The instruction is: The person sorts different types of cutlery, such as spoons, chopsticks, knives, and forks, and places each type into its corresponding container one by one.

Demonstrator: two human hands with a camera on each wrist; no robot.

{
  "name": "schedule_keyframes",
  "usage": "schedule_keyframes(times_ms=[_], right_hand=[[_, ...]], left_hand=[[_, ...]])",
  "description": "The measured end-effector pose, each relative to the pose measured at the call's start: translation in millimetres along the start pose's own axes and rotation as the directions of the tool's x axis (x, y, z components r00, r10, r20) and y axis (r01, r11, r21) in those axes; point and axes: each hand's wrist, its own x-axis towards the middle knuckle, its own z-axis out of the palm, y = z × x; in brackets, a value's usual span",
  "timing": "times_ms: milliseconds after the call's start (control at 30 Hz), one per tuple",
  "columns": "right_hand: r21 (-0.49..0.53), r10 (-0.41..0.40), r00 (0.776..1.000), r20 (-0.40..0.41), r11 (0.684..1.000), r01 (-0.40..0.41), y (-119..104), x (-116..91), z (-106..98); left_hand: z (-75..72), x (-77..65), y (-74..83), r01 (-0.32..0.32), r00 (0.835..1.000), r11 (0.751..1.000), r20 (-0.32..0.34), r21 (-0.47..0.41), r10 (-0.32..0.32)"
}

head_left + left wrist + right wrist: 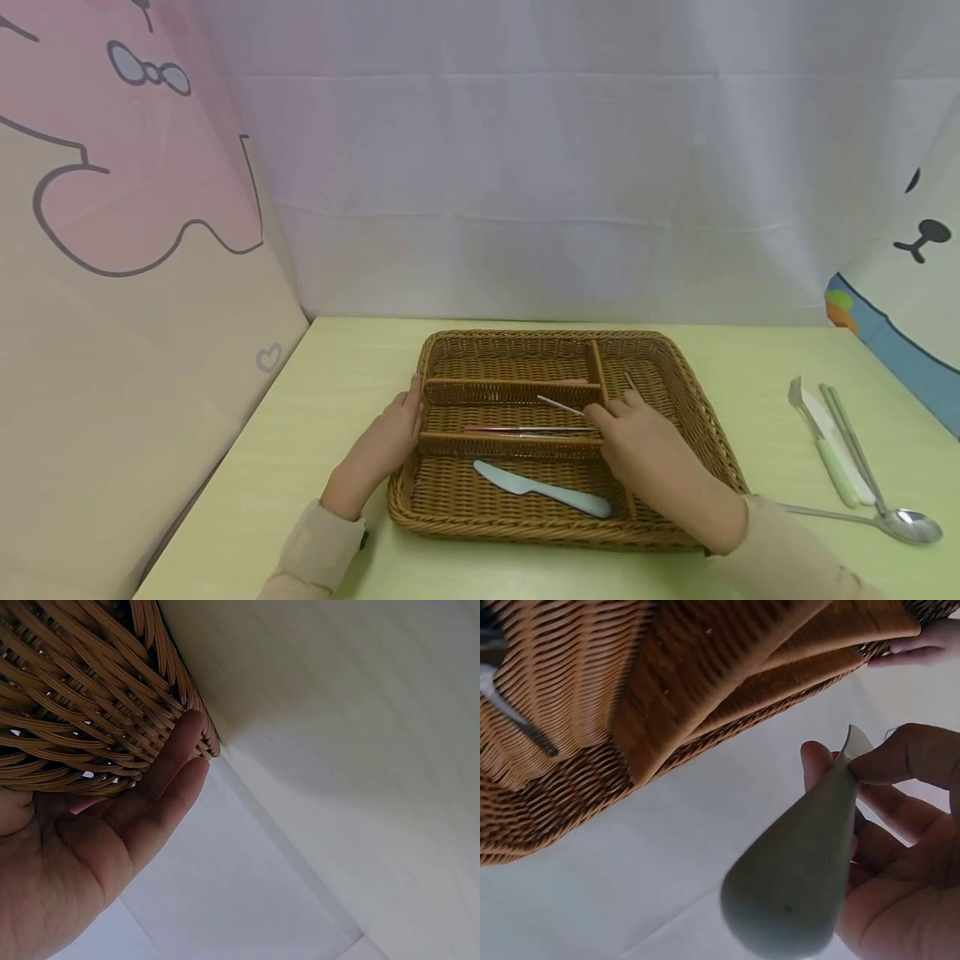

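A brown wicker basket (525, 533) with dividers stands on the table. My left hand (392, 429) touches its left side, straight fingers resting along the outer weave in the left wrist view. Over the divider near the right compartment, my right hand (645, 446) pinches a pale knife (787, 877) between thumb and fingers. Its handle bulges toward the right wrist camera, while its thin end points left in the head view. A light blue knife (540, 490) lies in the front compartment. Thin reddish and silver sticks (525, 431) lie in the middle one.
To the basket's right lie a green-handled fork (836, 471), a pale knife (832, 433), a green-handled spoon (851, 433) and a metal spoon (907, 527). A metal utensil (521, 724) rests in the right compartment. White cloth (525, 200) hangs behind the table.
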Motion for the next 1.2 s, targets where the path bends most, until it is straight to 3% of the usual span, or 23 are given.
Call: schedule_keyframes(times_ms=[167,433,733,1200], right_hand=[[-0.047,-0.101,0.995,-0.014,0.994,0.1,-14,3,6],[0.002,-0.167,0.973,0.159,0.986,0.169,-32,1,9],[0.077,-0.293,0.922,0.252,0.956,0.283,-36,1,11],[0.168,-0.384,0.841,0.382,0.923,0.346,-39,-2,14]], left_hand=[[0.5,0.5,-0.4,0.003,1.0,1.0,0.005,-0.007,-0.003],[1.2,0.9,-0.4,0.004,1.0,1.0,0.005,-0.004,-0.004],[0.8,0.7,-0.1,-0.002,1.0,1.0,-0.002,0.012,0.002],[-1.9,-0.8,0.8,-0.007,1.0,1.0,0.002,0.01,0.007]])
